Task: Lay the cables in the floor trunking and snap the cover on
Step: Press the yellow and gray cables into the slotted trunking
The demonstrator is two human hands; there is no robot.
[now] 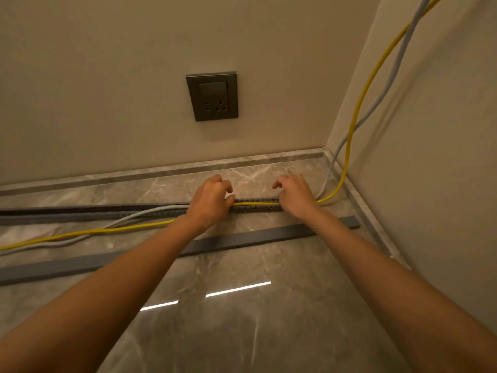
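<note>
A dark grey slotted trunking [255,203] runs along the marble floor parallel to the back wall. A yellow cable [255,203] lies inside it between my hands, then leaves the channel to the left and trails across the floor. A pale grey cable [161,210] runs beside it and also drifts out to the left. My left hand [211,201] presses down on the cables at the trunking with fingers curled. My right hand [294,196] presses on them further right. The flat grey cover strip [215,244] lies loose on the floor nearer me, under my forearms.
A dark wall socket [212,96] sits above the trunking. Both cables climb the right-hand wall corner [349,141]. A stone skirting [161,170] borders the floor. Glossy floor with a light reflection [236,289] lies in front of me.
</note>
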